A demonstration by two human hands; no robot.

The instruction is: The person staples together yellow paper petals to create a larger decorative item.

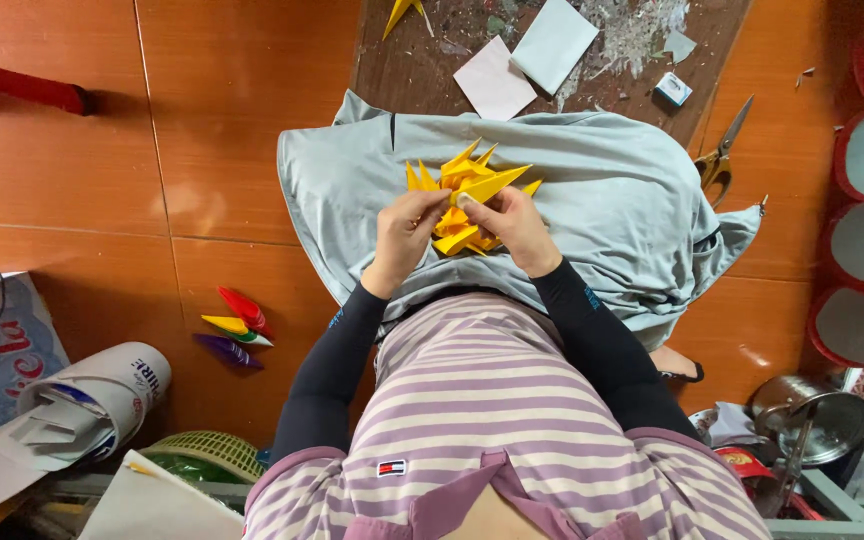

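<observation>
Both hands pinch the yellow folded-paper piece (467,205) over the grey cloth (612,200) on the lap, left hand (407,228) and right hand (514,225) fingers closed narrow on it; best pressed snug, points aligned.

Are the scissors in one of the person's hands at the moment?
No, the scissors lie on the floor, while both hands hold the yellow folded paper.
</observation>
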